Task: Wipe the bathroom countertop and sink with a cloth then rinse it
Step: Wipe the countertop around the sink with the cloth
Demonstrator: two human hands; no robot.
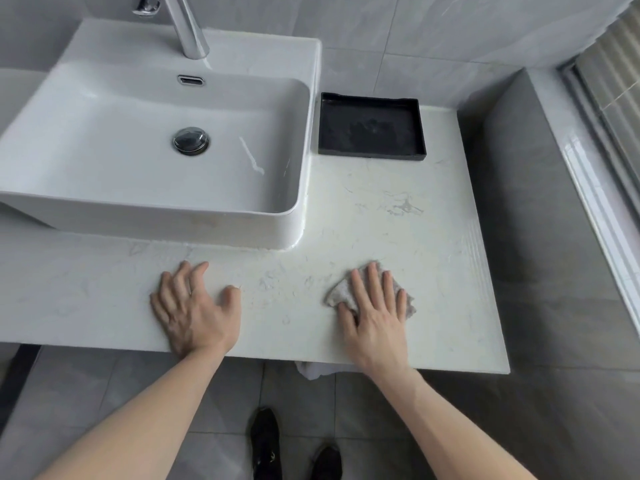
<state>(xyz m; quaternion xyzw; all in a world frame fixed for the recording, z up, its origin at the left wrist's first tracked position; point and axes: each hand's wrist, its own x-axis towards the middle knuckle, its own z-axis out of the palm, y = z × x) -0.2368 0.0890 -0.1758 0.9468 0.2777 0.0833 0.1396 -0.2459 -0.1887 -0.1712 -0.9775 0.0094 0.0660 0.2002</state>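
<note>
grey tile walls and a grey tile floor frame a white marbled countertop (398, 216), and i see both my hands resting on its front strip. my right hand (375, 318) lies flat, fingers spread, pressing down on a crumpled pale cloth (337, 292); nothing is pinched, the palm and fingers simply cover the cloth, whose edges stick out at the left, beyond the fingertips and at the right. the cloth sits near the front edge of the countertop, toward its right end. my left hand (194, 308) is also spread open and empty, palm down on the bare stone by the front edge, well apart from the cloth and just in front of the sink (104, 216). the sink is a white rectangular basin standing on the countertop's left part, with a chrome drain plug (191, 141) in its bottom and a chrome faucet (188, 27) rising at its back rim. a black square tray (372, 154) sits just beside the sink's right wall, against the back edge. below the front edge i see two dark shoes (265, 441) on the floor.
</note>
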